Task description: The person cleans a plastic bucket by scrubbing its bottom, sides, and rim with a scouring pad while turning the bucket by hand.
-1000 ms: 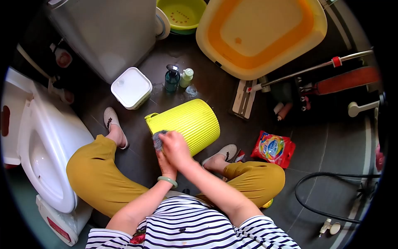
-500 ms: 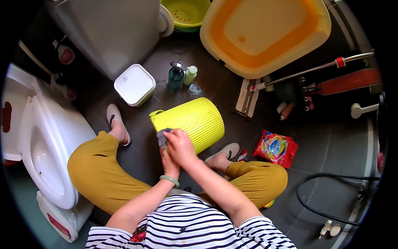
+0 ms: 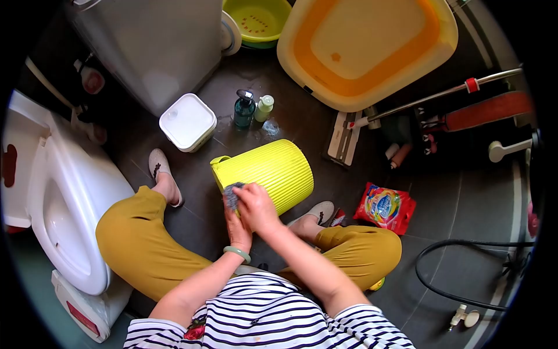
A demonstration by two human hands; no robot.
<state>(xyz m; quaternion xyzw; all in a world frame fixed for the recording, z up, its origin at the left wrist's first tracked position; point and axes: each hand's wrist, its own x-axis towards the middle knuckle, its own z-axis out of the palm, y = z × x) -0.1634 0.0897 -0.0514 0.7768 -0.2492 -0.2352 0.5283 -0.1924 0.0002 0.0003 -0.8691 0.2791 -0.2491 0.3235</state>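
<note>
A yellow ribbed bin (image 3: 279, 168) lies on its side on the floor between my feet, its mouth turned to the left. My right hand (image 3: 259, 208) is closed on a grey scrubbing cloth (image 3: 233, 196) and presses it against the rim of the bin. Just below, my left hand (image 3: 237, 228), with a pale green bangle at its wrist, grips the near edge of the rim. Its fingers are partly hidden behind the right hand and the cloth.
Ahead stand a white lidded tub (image 3: 187, 122), a dark pump bottle (image 3: 244, 109) and a light green bottle (image 3: 264, 108). A red packet (image 3: 385, 208) lies right, near a black hose (image 3: 419, 273). The toilet (image 3: 75, 227) is left; a folding basin (image 3: 366, 87) leans ahead.
My right hand and the cloth have shifted slightly right and down along the bin's rim. The bin and left hand stay nearly in place.
</note>
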